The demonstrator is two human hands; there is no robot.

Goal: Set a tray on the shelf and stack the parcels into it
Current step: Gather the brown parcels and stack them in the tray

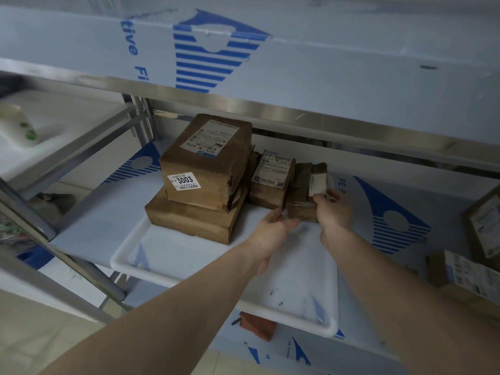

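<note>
A white tray [189, 266] lies on the middle shelf [89, 234]. At its back left a flat brown parcel [189, 220] carries a big brown parcel [208, 163] with a "3003" sticker. A medium labelled parcel [273, 177] stands to the right of that stack. Further right stands a small dark brown parcel [304, 190], upright on the tray. My right hand [334, 209] grips its right side near a pale label. My left hand [273, 228] touches its lower left corner with the fingers curled.
More parcels [468, 272] lie on the shelf to the right of the tray. The upper shelf [297, 77] hangs low over the parcels. Steel posts [140, 120] stand at the left. A reddish item [257, 324] lies on the lower shelf, a paper cup [19, 125] far left.
</note>
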